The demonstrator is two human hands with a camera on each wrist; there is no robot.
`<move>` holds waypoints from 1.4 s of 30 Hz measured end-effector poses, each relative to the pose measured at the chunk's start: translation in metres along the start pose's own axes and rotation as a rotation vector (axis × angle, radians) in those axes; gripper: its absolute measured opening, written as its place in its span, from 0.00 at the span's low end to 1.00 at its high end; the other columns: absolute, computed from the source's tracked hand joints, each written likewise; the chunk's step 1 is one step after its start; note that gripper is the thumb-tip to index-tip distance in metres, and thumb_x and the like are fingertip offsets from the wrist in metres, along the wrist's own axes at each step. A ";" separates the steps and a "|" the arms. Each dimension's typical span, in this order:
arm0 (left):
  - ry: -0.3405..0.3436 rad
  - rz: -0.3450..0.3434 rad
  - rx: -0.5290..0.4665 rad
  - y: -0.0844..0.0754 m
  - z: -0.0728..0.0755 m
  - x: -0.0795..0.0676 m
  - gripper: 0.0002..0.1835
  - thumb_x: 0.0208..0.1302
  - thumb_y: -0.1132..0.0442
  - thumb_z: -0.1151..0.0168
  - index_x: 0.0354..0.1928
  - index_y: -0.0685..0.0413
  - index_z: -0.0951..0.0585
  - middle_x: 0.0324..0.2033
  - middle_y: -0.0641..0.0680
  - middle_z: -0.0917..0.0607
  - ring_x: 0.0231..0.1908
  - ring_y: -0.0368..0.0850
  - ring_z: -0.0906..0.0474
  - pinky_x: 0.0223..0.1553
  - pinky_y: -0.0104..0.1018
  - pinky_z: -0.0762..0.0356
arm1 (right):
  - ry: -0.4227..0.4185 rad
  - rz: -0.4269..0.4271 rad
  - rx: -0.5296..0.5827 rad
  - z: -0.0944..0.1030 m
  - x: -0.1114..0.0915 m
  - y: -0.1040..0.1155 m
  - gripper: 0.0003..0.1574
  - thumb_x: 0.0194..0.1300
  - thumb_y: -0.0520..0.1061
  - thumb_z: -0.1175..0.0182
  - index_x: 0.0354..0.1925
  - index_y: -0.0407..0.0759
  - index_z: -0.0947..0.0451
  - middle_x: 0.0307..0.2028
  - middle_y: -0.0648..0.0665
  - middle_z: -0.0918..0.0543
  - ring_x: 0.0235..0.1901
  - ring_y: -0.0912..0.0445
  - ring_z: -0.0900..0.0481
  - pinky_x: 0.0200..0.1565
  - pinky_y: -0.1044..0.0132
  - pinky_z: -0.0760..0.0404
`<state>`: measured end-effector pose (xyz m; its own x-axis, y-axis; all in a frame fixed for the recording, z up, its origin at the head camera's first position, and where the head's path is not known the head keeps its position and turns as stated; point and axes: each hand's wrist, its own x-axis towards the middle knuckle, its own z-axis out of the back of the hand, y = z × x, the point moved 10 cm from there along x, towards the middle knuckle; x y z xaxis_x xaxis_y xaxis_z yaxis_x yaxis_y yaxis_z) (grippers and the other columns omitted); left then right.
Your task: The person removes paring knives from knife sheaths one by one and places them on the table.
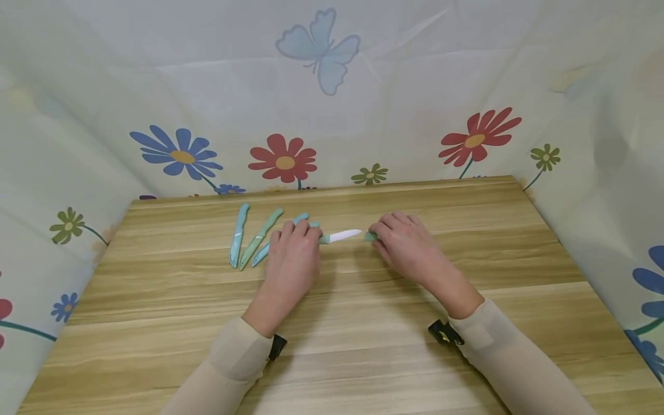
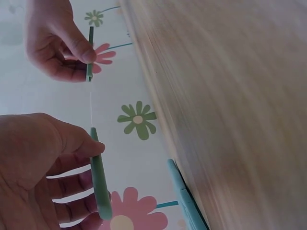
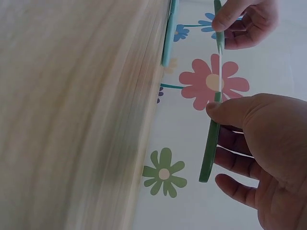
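Observation:
My left hand [image 1: 294, 256] pinches the green handle [image 2: 100, 187] of a small knife between thumb and fingers. Its bare white blade [image 1: 344, 235] points right, toward my other hand. A green sheath [image 3: 210, 148] is pinched by my right hand [image 1: 412, 248], its mouth facing the blade tip with a small gap between them in the head view. Both parts are held above the table in the wrist views. Beside my left hand lie a sheathed blue knife [image 1: 238, 233] and a sheathed green knife [image 1: 261, 237]; more blue shows partly hidden behind that hand.
The wood-grain table [image 1: 363, 357] spreads under both arms. Behind its far edge hangs a white sheet [image 1: 218, 98] printed with flowers and a butterfly, which also runs down both sides. A black strap piece [image 1: 446, 333] sits at the right wrist.

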<state>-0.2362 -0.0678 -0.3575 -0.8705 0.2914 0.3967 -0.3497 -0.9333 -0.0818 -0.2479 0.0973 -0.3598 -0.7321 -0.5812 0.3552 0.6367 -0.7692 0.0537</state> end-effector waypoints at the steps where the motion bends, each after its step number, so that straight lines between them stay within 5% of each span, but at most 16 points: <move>1: -0.002 0.002 -0.001 0.000 0.000 0.000 0.08 0.68 0.66 0.31 0.47 0.56 0.12 0.45 0.55 0.16 0.47 0.58 0.21 0.43 0.52 0.24 | -0.001 0.000 0.000 0.001 0.000 0.000 0.14 0.71 0.45 0.28 0.51 0.40 0.14 0.47 0.42 0.13 0.50 0.44 0.18 0.53 0.46 0.19; 13: -0.030 0.045 0.000 0.001 0.003 0.001 0.07 0.68 0.61 0.31 0.42 0.56 0.16 0.37 0.53 0.17 0.41 0.55 0.22 0.41 0.50 0.28 | -0.010 -0.066 0.020 0.007 -0.002 -0.008 0.15 0.69 0.50 0.27 0.46 0.41 0.13 0.44 0.44 0.12 0.47 0.45 0.18 0.52 0.45 0.21; 20: -0.045 0.068 -0.052 -0.003 0.003 0.001 0.07 0.66 0.61 0.30 0.37 0.56 0.18 0.32 0.51 0.17 0.37 0.54 0.21 0.41 0.50 0.29 | 0.012 -0.190 0.086 0.005 -0.005 -0.026 0.13 0.70 0.50 0.30 0.41 0.42 0.14 0.39 0.46 0.12 0.44 0.47 0.17 0.54 0.42 0.23; 37: 0.225 0.224 -0.182 -0.031 -0.040 0.026 0.11 0.69 0.56 0.33 0.32 0.50 0.23 0.24 0.48 0.21 0.29 0.50 0.24 0.42 0.49 0.32 | 0.162 -0.527 0.100 -0.007 -0.023 -0.079 0.20 0.71 0.55 0.33 0.37 0.39 0.16 0.35 0.43 0.14 0.40 0.43 0.18 0.53 0.36 0.28; 42: 0.288 0.230 -0.175 -0.046 -0.055 0.035 0.13 0.69 0.52 0.35 0.33 0.51 0.24 0.24 0.49 0.21 0.29 0.51 0.23 0.44 0.50 0.31 | 0.193 -0.605 0.106 -0.012 -0.028 -0.089 0.23 0.71 0.56 0.34 0.26 0.42 0.20 0.30 0.43 0.19 0.39 0.43 0.23 0.52 0.34 0.31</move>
<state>-0.2694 -0.0028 -0.3902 -0.9856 0.1494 0.0793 -0.1666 -0.9384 -0.3026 -0.2867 0.1794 -0.3854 -0.9935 -0.0973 0.0592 0.1103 -0.9514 0.2875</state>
